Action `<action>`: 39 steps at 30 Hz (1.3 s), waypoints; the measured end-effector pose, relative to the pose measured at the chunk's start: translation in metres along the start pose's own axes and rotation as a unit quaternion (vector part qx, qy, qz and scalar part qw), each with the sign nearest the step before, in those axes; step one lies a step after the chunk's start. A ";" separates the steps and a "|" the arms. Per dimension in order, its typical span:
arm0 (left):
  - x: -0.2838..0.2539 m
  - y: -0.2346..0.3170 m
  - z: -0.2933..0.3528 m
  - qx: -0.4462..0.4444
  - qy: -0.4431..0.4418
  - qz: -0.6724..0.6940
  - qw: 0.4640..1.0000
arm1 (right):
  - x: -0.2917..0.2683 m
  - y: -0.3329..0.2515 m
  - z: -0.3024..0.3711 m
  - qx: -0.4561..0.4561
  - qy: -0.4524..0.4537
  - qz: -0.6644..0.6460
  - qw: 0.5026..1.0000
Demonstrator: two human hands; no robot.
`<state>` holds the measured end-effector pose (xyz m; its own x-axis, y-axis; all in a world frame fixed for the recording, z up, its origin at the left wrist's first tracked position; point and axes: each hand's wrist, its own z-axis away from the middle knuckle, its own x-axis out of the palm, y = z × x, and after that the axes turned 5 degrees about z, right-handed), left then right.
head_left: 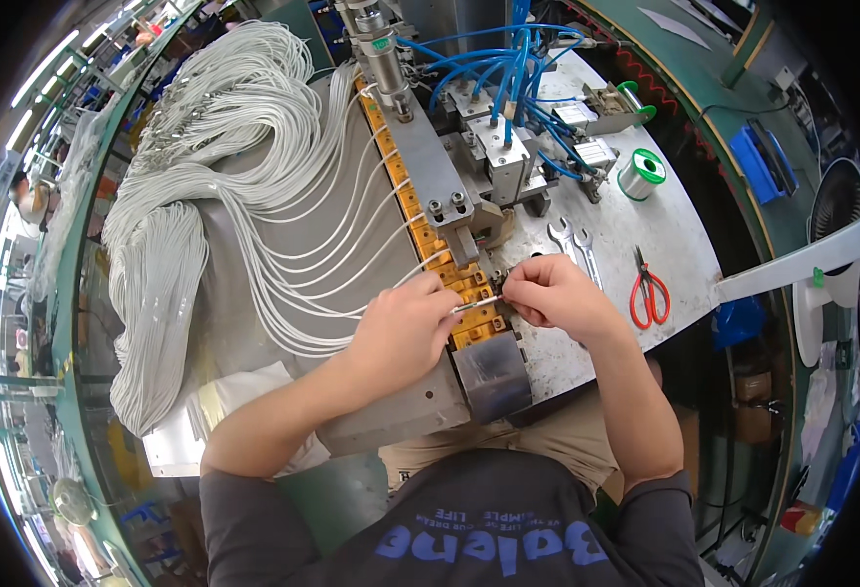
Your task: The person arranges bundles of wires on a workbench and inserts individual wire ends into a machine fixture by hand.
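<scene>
Red-handled scissors (650,290) lie beside two wrenches (572,243) on the grey bench (665,220), with a green solder spool (642,172) near blue air hoses (508,59).

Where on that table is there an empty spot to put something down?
Bare grey tabletop lies between the solder spool and the red scissors. Left of the orange fixture strip, white cables cover nearly everything. Both hands crowd the strip's near end, beside the wrenches.
</scene>
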<state>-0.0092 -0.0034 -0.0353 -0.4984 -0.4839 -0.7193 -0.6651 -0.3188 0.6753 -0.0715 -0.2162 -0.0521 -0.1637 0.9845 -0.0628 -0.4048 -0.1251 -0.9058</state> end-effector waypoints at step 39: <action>-0.024 0.014 -0.005 -0.142 -0.040 0.233 0.961 | 0.017 -0.021 0.013 -0.114 0.030 -0.012 0.993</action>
<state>-0.0037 -0.0008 -0.0073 -0.7544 -0.5676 -0.3297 -0.1857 -0.2972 0.9366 -0.0771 -0.1984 -0.0284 -0.0997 0.9933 -0.0585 -0.1930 -0.0770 -0.9782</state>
